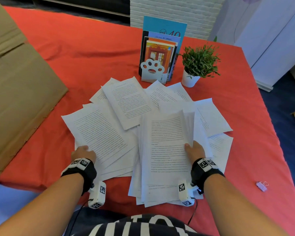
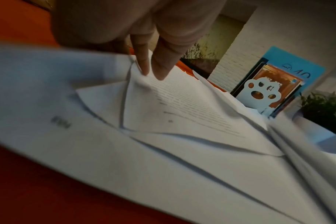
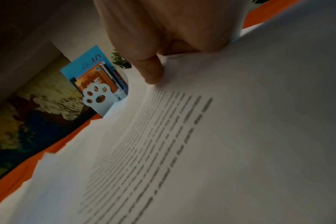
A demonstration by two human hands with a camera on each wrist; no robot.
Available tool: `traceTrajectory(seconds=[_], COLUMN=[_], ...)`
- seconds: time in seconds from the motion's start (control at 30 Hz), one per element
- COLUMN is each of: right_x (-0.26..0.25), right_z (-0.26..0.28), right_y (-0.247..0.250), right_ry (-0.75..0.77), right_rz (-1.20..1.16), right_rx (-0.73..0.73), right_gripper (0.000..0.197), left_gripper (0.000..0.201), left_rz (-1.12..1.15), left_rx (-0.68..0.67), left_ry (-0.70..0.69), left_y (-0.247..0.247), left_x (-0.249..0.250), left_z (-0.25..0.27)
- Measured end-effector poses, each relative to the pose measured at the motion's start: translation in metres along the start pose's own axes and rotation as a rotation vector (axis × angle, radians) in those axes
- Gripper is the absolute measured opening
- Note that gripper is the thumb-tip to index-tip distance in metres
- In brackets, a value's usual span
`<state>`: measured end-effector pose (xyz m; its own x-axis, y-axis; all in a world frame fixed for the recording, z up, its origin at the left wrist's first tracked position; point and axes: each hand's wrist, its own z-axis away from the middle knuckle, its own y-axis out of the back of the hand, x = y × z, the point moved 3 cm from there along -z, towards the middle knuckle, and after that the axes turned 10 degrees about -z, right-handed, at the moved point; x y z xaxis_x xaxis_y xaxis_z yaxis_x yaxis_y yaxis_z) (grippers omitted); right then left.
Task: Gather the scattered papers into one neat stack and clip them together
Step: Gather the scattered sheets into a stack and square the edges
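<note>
A red tablecloth (image 1: 75,53) covers the table, with a large cardboard box (image 1: 15,86) at its left edge. Spread across the middle lie the scattered papers (image 1: 129,99), printed sheets fanned out and overlapping in front of a paw-print bookend (image 1: 152,70) holding books, beside a small potted plant (image 1: 200,63). The person is in the gathering step: the right hand (image 1: 195,149) pinches a partial stack (image 1: 167,150) at its right edge, thumb on top, the sheets bowed and uneven. The left hand (image 1: 83,153) reaches onto the nearest loose sheet (image 1: 99,133), fingertips (image 2: 161,72) pressing down at its corner and rucking the paper; it seems about to draw the sheet in. Many sheets remain loose, so the next move calls for sliding them under or onto the stack, then squaring the edges. The binder clip (image 1: 262,186) lies untouched, well apart to the right.
</note>
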<state>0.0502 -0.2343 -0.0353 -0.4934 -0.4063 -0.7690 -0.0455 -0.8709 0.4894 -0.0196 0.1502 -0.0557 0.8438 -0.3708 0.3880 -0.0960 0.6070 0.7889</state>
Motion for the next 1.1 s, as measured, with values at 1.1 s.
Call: traceTrajectory(seconds=[1.1], right_x=[-0.008], right_z=[0.002], right_y=[0.004], right_ry=[0.039], right_rz=[-0.197], right_rx=[-0.053], right_gripper=[0.028], left_gripper=[0.038], left_rz=[0.56], left_rx=[-0.263], left_ry=[-0.231], left_y=[-0.001], left_x=[0.027], left_z=[0.021])
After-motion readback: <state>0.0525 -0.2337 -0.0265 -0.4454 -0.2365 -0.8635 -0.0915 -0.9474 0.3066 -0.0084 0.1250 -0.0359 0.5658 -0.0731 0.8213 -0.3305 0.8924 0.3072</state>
